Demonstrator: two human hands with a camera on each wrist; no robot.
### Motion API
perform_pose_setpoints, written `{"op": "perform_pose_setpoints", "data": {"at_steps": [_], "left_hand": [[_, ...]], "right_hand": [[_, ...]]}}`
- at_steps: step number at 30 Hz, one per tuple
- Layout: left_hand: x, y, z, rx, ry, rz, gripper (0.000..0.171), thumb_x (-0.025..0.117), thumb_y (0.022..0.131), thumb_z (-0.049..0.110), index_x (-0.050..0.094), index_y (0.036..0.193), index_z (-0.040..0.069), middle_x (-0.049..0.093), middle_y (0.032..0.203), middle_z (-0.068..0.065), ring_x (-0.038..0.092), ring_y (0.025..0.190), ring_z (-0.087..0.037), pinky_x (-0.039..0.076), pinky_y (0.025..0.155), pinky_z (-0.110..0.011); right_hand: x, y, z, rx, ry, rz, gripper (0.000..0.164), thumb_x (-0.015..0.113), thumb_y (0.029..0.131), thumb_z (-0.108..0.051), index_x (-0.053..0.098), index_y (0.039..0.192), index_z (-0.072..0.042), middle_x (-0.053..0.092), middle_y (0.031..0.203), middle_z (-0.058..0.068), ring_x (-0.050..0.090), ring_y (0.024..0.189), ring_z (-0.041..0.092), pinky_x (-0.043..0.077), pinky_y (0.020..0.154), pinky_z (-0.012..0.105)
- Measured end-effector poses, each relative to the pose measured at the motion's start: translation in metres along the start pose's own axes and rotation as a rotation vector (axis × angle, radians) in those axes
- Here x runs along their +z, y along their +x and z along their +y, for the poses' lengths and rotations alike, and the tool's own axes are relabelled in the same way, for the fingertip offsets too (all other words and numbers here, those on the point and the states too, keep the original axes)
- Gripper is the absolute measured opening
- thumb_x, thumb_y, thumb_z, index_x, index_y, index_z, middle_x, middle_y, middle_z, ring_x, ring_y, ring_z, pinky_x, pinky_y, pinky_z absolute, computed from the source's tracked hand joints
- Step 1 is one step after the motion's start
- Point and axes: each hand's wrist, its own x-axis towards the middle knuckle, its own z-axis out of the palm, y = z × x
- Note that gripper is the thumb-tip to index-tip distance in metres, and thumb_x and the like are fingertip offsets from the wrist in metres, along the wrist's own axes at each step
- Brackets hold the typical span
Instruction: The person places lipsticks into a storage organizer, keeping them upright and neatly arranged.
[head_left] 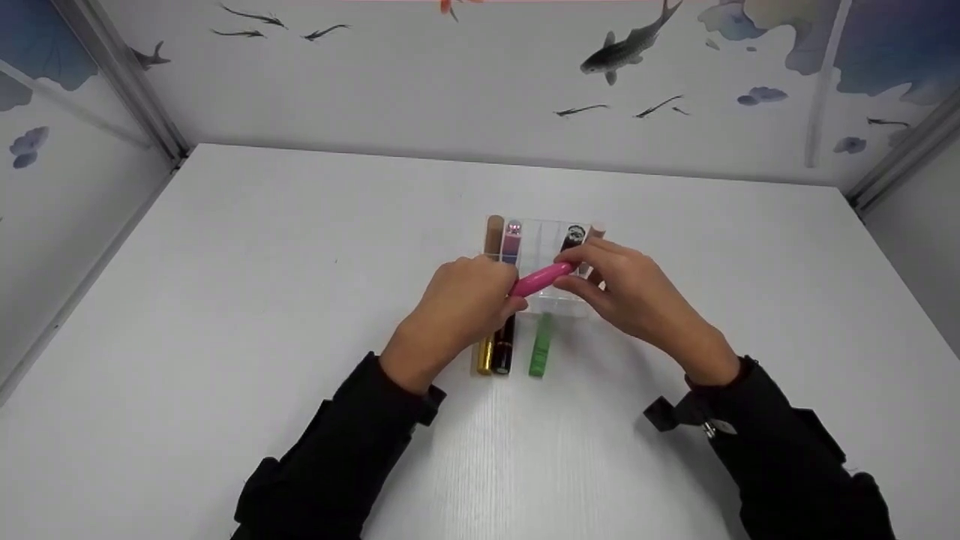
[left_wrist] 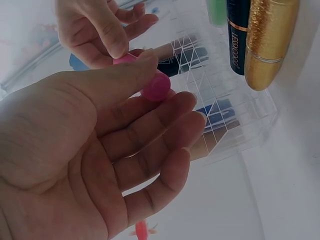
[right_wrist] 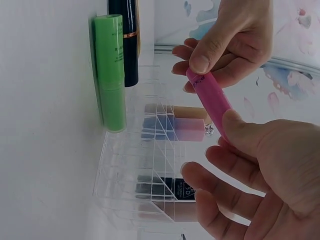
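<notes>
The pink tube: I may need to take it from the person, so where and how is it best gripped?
Likely by the bare middle of the pink tube, from above, pinched across its narrow width. It is slim, and the left hand and right hand hold its ends, leaving the stretch between them exposed; the clear organizer below makes coming from underneath awkward.

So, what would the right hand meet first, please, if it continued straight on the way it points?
Beyond the pink tube it pinches, the right hand would probably meet the clear organizer first, though how far the hand sits above it is unclear.
</notes>
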Motion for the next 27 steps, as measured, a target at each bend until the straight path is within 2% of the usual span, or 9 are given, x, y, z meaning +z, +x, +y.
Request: {"op": "perform_pose_setpoints", "data": {"at_steps": [4,8,12,19,24,27], "left_hand": [[0.002,0.0,0.001,-0.007,-0.024,0.007,0.038,0.082,0.111,0.028,0.081,0.133,-0.004,0.086,0.116,-0.023,0.078,0.092,-0.033,0.071,0.102,-0.043],[0.002,-0.001,0.002,0.004,-0.032,0.012,0.037,0.079,0.113,0.026,0.08,0.132,-0.006,0.085,0.113,-0.024,0.075,0.088,-0.032,0.071,0.101,-0.043],[0.0,-0.002,0.003,0.012,-0.032,0.023,0.036,0.077,0.115,0.026,0.079,0.133,-0.006,0.085,0.112,-0.023,0.075,0.088,-0.031,0.071,0.1,-0.043],[0.001,-0.003,0.006,0.04,-0.024,0.017,0.036,0.075,0.116,0.027,0.079,0.128,-0.006,0.082,0.1,-0.02,0.067,0.08,-0.027,0.07,0.091,-0.041],[0.005,0.0,0.01,0.05,-0.017,-0.017,0.036,0.074,0.117,0.032,0.08,0.122,-0.004,0.07,0.084,-0.013,0.061,0.076,-0.023,0.061,0.081,-0.033],[0.008,0.001,0.012,0.077,0.008,-0.02,0.036,0.074,0.117,0.033,0.079,0.114,-0.002,0.065,0.079,-0.01,0.059,0.075,-0.023,0.053,0.075,-0.029]], "right_hand": [[0.002,0.0,0.0,0.021,-0.006,0.002,0.027,0.088,0.104,-0.009,0.08,0.128,0.001,0.079,0.111,0.017,0.081,0.093,0.031,0.071,0.085,0.052],[0.002,0.001,-0.002,0.054,0.009,0.011,0.027,0.086,0.106,-0.011,0.08,0.13,0.001,0.079,0.114,0.017,0.08,0.094,0.031,0.071,0.086,0.051],[0.002,0.003,-0.003,0.101,0.041,0.029,0.025,0.083,0.109,-0.014,0.081,0.129,0.002,0.08,0.116,0.016,0.076,0.093,0.028,0.069,0.085,0.04],[0.002,0.002,-0.001,0.093,0.075,0.043,0.023,0.078,0.113,-0.014,0.079,0.128,0.004,0.077,0.108,0.016,0.073,0.084,0.026,0.059,0.077,0.024],[-0.001,0.002,-0.002,0.208,0.221,-0.021,0.025,0.073,0.116,-0.013,0.079,0.134,0.004,0.077,0.107,0.021,0.07,0.066,0.022,0.052,0.067,0.017],[-0.003,0.002,-0.003,0.286,0.294,-0.065,0.031,0.071,0.117,-0.016,0.077,0.14,0.005,0.079,0.116,0.025,0.068,0.062,0.021,0.05,0.065,0.019]]}}
